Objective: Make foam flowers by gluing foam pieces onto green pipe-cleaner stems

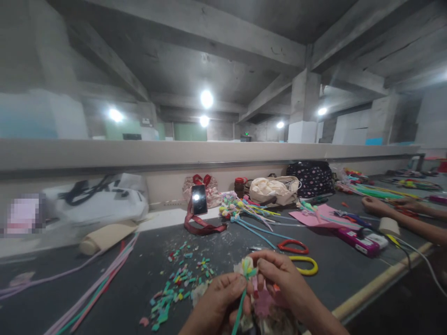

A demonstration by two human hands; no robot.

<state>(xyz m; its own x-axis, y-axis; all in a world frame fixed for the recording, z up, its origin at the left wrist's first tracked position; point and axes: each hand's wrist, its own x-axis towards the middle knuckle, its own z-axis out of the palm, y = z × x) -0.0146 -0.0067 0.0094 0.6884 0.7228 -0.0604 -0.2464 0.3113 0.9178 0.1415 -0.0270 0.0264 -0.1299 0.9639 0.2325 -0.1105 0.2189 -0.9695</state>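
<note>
My left hand [223,298] pinches the green stem [240,307] of a small flower with a yellow middle [247,266], low in the centre of the view. On the flower's right side, the closed fingers of my right hand [275,274] hold its green and pale petals. Scissors with one red handle [293,246] and a pair with a yellow handle [307,265] lie just beyond my right hand. Small cut green, yellow and pink pieces [174,288] are scattered left of my hands.
Pink and green stems [101,284] and a brown roll [104,238] lie left. Behind are a phone [199,200], finished flowers [233,207], a cream bag [272,190] and a dotted bag [310,180]. Another person's arms [401,218] reach in at right, near a purple box [359,241].
</note>
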